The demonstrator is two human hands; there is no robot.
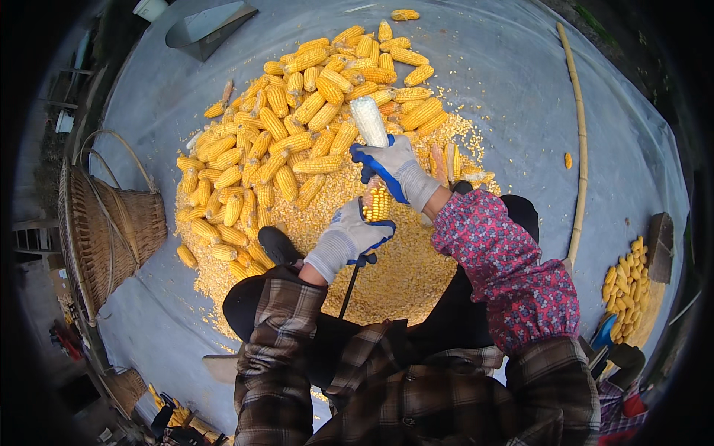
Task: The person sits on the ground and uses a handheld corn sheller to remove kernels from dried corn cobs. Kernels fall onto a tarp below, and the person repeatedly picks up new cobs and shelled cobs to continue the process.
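Observation:
My left hand (348, 231), in a grey glove with a blue palm, grips a partly shelled corn ear (377, 205). Yellow kernels cover its lower part, while its upper end looks stripped. Just above, my right hand (395, 161), gloved alike, is closed around a bare white corn cob (368, 120), which points away from me. The lower end of that cob is hidden by the glove. Both hands are close together over loose corn kernels (401, 267) between my legs. Beyond them lies a heap of yellow corn ears (284, 122).
A grey sheet (502, 83) covers the ground. On the left lies a woven basket (120, 228); at the far left stands a metal scoop (209, 30). A bamboo pole (580, 128) runs along the right. More ears (627, 287) lie near another person (622, 390).

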